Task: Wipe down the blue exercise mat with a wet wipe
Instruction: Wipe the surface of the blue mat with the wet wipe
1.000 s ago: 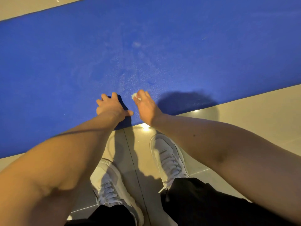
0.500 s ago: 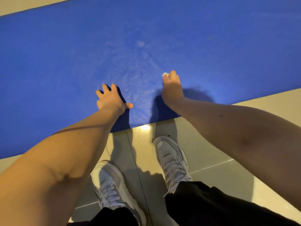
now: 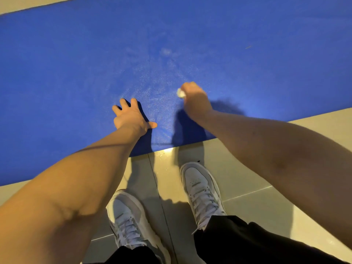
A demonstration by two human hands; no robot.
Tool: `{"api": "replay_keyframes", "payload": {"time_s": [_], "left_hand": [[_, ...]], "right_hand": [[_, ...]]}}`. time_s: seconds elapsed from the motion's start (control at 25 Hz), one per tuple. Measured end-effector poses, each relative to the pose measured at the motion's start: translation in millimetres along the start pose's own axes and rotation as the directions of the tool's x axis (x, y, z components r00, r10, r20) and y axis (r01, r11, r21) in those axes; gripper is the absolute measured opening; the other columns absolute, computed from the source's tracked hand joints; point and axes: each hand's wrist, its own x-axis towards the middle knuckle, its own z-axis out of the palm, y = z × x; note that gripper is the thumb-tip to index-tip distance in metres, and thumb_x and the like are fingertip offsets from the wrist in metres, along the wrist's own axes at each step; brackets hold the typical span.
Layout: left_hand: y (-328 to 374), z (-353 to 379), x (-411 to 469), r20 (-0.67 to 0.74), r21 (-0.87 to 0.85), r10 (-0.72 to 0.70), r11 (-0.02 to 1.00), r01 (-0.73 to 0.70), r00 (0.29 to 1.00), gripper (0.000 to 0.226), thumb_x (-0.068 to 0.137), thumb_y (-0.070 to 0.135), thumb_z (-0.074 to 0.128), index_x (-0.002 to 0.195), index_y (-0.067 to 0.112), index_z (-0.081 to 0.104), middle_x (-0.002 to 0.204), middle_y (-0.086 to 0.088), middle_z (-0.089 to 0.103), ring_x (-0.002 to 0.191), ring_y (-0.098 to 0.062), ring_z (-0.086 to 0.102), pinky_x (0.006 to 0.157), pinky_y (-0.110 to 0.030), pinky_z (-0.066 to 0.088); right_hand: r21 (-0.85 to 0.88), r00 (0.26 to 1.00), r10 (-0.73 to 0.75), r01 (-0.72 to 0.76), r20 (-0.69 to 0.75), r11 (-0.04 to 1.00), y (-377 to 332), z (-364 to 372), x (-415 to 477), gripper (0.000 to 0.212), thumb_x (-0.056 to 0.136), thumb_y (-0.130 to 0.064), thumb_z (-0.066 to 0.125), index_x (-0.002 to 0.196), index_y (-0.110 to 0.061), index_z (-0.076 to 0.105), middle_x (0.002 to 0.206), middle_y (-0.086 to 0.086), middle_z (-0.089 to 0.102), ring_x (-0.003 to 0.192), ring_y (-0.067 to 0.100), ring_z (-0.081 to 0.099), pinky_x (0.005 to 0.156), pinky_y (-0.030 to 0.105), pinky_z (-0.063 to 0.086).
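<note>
- Head view, looking down: blue mat (image 3: 76, 73) lies flat on the tiled floor (image 3: 247, 168) and runs across the whole upper frame. Its near edge slants from lower left to upper right.
- left hand (image 3: 129, 117) is palm down on the mat, close to the near edge. Fingers are straight and spread, thumb stuck out to the right, holding nothing.
- right hand (image 3: 196, 100) is on the mat, right of the left hand and a bit farther in. Fingers are curled, gripping a bunched-up white wet wipe (image 3: 181, 93).
- Only a small wad of the wipe shows, at the left side of the fist, down against the mat surface. Can't tell which fingers pin it; hand is slightly blurred.
- The hands are apart, with bare mat between them.
- pale speckled patch (image 3: 152, 86) on the mat sits between and beyond the hands.
- Both forearms are bare and reach in from the lower corners, casting dark shadows on the mat and floor.
- left shoe (image 3: 125, 216) and right shoe (image 3: 200, 185) are white lace-ups on the tiles, toes toward the mat edge, not touching it.
- black trousers (image 3: 238, 242) at bottom frame.
</note>
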Motion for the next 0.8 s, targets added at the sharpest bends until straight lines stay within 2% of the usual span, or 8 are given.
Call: {"api": "replay_keyframes", "payload": {"time_s": [0.16, 0.2, 0.32, 0.44, 0.52, 0.64, 0.72, 0.8], "left_hand": [[1, -1, -1, 0.000, -0.001, 0.000, 1.000, 0.000, 1.000, 0.110, 0.063, 0.073, 0.080, 0.144, 0.023, 0.025, 0.150, -0.008, 0.021, 0.138, -0.040, 0.023, 0.069, -0.040, 0.041], [1, -2, -2, 0.003, -0.001, -0.002, 1.000, 0.002, 1.000, 0.110, 0.063, 0.073, 0.080, 0.144, 0.023, 0.025, 0.151, -0.008, 0.021, 0.138, -0.040, 0.022, 0.068, -0.039, 0.041], [2, -3, -3, 0.006, 0.001, -0.004, 1.000, 0.004, 1.000, 0.109, 0.065, 0.071, 0.080, 0.145, 0.023, 0.024, 0.154, -0.008, 0.018, 0.140, -0.040, 0.021, 0.069, -0.039, 0.040], [1, -3, -3, 0.010, -0.028, 0.013, 1.000, -0.013, 1.000, 0.107, 0.067, 0.069, 0.080, 0.147, 0.024, 0.024, 0.154, -0.007, 0.017, 0.139, -0.038, 0.021, 0.071, -0.039, 0.039], [-2, -3, -2, 0.021, -0.049, 0.012, 0.999, -0.011, 1.000, 0.104, 0.069, 0.068, 0.080, 0.147, 0.025, 0.025, 0.154, -0.007, 0.017, 0.138, -0.037, 0.022, 0.073, -0.039, 0.039], [0, -7, 2, 0.009, -0.068, 0.022, 0.997, -0.021, 1.000, 0.096, 0.076, 0.070, 0.072, 0.146, 0.023, 0.028, 0.152, -0.009, 0.020, 0.138, -0.038, 0.024, 0.074, -0.042, 0.040], [0, -13, 9, -0.054, -0.064, 0.014, 0.998, -0.018, 0.998, 0.092, 0.080, 0.069, 0.069, 0.145, 0.017, 0.031, 0.152, -0.010, 0.024, 0.137, -0.036, 0.027, 0.079, -0.044, 0.043], [-2, -18, 17, -0.105, -0.044, 0.031, 0.998, -0.036, 0.994, 0.100, 0.077, 0.066, 0.074, 0.150, 0.016, 0.026, 0.158, -0.010, 0.018, 0.141, -0.036, 0.024, 0.094, -0.049, 0.046]], "right_hand": [[-0.242, 0.974, 0.175, -0.206, -0.142, 0.948, 27, -21, 15, 0.010, 0.086, -0.006, 0.044, 0.083, -0.014, 0.038, 0.084, -0.001, 0.032, 0.070, 0.022, 0.027, 0.062, 0.031, 0.023], [-0.196, 0.963, 0.219, -0.247, -0.154, 0.949, 24, -17, 16, 0.012, 0.088, -0.007, 0.046, 0.085, -0.016, 0.038, 0.084, -0.001, 0.031, 0.070, 0.020, 0.028, 0.064, 0.030, 0.026], [-0.146, 0.993, 0.096, -0.104, -0.065, 0.984, -9, 11, 6, 0.018, 0.092, 0.001, 0.046, 0.102, -0.010, 0.055, 0.099, 0.006, 0.032, 0.087, 0.019, 0.034, 0.082, 0.036, 0.040], [-0.044, 0.992, -0.096, 0.100, 0.083, 0.994, -52, 38, -3, 0.023, 0.091, 0.005, 0.048, 0.110, 0.004, 0.061, 0.102, 0.015, 0.041, 0.092, 0.026, 0.040, 0.089, 0.042, 0.043], [-0.026, 0.975, -0.153, 0.159, 0.158, 0.987, -65, 39, -5, 0.022, 0.087, 0.010, 0.054, 0.108, 0.006, 0.061, 0.106, 0.022, 0.050, 0.096, 0.033, 0.048, 0.081, 0.042, 0.042], [-0.036, 0.974, -0.199, 0.204, 0.110, 0.978, -44, 30, -1, 0.035, 0.065, 0.025, 0.061, 0.084, -0.004, 0.061, 0.082, 0.017, 0.044, 0.069, 0.027, 0.041, 0.054, 0.033, 0.034], [-0.093, 0.992, -0.090, 0.098, 0.085, 0.991, -14, 7, 21, 0.030, 0.082, 0.015, 0.053, 0.093, -0.013, 0.055, 0.093, 0.014, 0.041, 0.080, 0.023, 0.036, 0.065, 0.038, 0.039], [-0.131, 0.993, 0.115, -0.115, -0.009, 0.985, 6, -19, 36, 0.017, 0.094, -0.004, 0.045, 0.092, -0.021, 0.041, 0.094, 0.005, 0.036, 0.080, 0.020, 0.032, 0.075, 0.037, 0.034]]}}
